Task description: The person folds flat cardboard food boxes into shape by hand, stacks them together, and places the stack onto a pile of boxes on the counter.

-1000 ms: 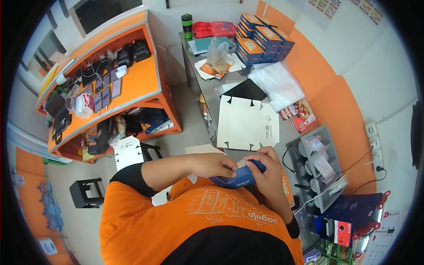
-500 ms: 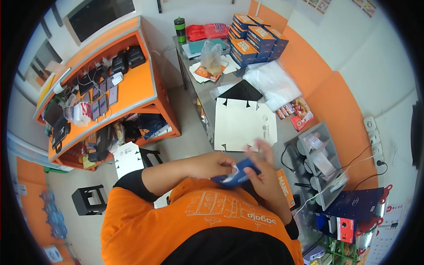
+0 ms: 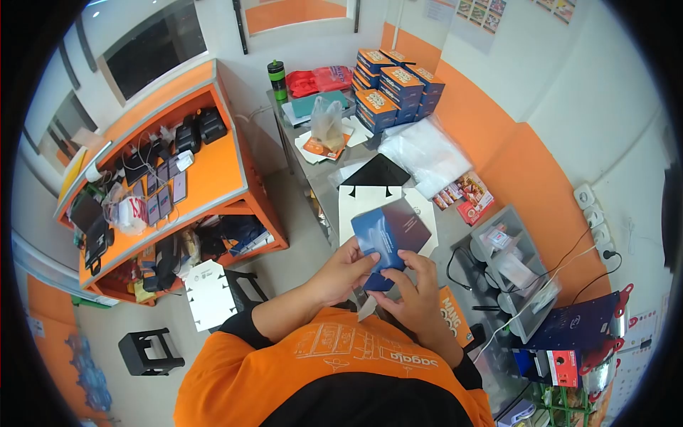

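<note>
In front of my chest I hold a blue cardboard box [image 3: 380, 235], partly folded, with small white print on its panels. My left hand [image 3: 348, 267] grips its near left edge, thumb on top. On the right side, the fingers of my right hand [image 3: 413, 288] close on its lower edge. A small pale flap [image 3: 366, 308] shows beneath it. Behind the box, a flat white die-cut cardboard sheet [image 3: 348, 206] lies on the metal table, partly covered from view.
Stacked orange-and-blue boxes [image 3: 388, 92] stand at the table's back, near clear plastic bags [image 3: 427, 153] and a black tablet-like panel [image 3: 380, 171]. To the right sits a grey bin [image 3: 523, 285] with cables. A black stool [image 3: 149, 352] and an orange shelf unit [image 3: 235, 160] are at left.
The blue box has come up and away from my chest, and more of its panels show. My right hand, blurred before, now grips its lower edge. The view has shifted slightly.
</note>
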Demonstrator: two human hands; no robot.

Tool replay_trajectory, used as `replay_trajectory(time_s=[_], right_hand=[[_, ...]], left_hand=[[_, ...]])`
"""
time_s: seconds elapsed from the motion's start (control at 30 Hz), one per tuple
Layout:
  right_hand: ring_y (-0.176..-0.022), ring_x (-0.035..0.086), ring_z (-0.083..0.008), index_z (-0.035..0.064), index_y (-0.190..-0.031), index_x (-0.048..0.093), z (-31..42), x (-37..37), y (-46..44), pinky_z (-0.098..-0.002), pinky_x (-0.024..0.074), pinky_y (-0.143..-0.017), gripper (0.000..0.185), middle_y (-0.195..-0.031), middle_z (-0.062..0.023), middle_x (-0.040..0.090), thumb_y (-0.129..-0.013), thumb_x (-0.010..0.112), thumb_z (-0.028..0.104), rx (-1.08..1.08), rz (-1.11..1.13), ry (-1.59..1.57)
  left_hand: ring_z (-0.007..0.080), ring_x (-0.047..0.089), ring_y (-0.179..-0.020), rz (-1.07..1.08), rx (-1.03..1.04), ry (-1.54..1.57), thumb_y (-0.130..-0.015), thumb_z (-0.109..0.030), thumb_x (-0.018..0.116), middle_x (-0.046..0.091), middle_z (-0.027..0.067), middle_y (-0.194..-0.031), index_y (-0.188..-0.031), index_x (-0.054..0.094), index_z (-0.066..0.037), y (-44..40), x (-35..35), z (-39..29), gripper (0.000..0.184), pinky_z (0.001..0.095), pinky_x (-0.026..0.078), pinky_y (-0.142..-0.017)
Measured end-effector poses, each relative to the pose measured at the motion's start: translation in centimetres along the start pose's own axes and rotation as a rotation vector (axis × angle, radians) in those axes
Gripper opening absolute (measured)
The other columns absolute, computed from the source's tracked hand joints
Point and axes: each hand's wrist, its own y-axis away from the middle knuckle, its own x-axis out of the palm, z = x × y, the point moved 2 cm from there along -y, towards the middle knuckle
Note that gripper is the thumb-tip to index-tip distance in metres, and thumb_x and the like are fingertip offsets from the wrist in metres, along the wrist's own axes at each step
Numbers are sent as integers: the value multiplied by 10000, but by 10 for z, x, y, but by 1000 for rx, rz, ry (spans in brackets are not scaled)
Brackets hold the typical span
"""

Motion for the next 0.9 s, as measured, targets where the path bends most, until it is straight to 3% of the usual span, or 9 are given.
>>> replay_trajectory(time_s=[0.07,0.17,0.4,0.5,0.6,0.8,0.9], right_hand=[[-1117,571,-332,106,-1100,669,-1,-6,-1,-458,497,-921,528,-1298,-108,570,-649,919,216,-29,12,-88],[-1120,579,-327,99,-1043,665,-4,-14,-3,-462,484,-951,512,-1291,-100,587,-608,930,158,7,-9,-324],[-1149,591,-329,65,-1008,653,-14,-13,-3,-451,482,-978,524,-1193,-99,642,-561,926,74,10,-65,-555],[-1144,604,-336,50,-1072,675,-13,-10,-4,-446,502,-961,538,-1177,-110,652,-599,926,94,68,-162,-488],[-1090,642,-347,25,-1145,680,-6,-15,-8,-450,525,-934,554,-1172,-143,670,-653,915,122,-42,-214,-143],[-990,691,-357,-8,-1122,703,-3,-22,-13,-446,551,-898,523,-1193,-169,703,-664,906,142,-84,-323,-106],[-1067,663,-362,21,-1095,730,-5,-26,-13,-440,553,-909,501,-1232,-174,693,-645,914,141,-80,-222,-120]], left_hand=[[94,639,-1070,-28,27,-76,-1053,-132,561,634,44,-1227,-1384,455,-80,0,-1,-8,351,260,572,-848],[179,643,-1178,-31,13,-346,-1063,-123,530,610,81,-1319,-1383,457,-87,1,-11,-20,331,376,584,-973],[136,657,-1111,18,136,-186,-1044,-182,597,653,44,-1223,-1372,457,-82,-14,-19,-10,370,335,580,-925],[115,653,-1085,-20,275,-237,-1033,-174,621,659,31,-1197,-1354,472,-79,-13,-11,-2,367,312,575,-895],[113,653,-1064,-49,310,-233,-1023,-142,632,655,37,-1203,-1316,515,-62,-6,-1,10,325,283,572,-879],[98,621,-1080,20,313,-281,-1015,-83,633,654,40,-1202,-1321,520,-3,0,12,9,336,276,518,-902],[99,614,-1100,48,344,-274,-1005,-37,625,645,43,-1218,-1344,505,-15,1,10,11,360,274,512,-918]])
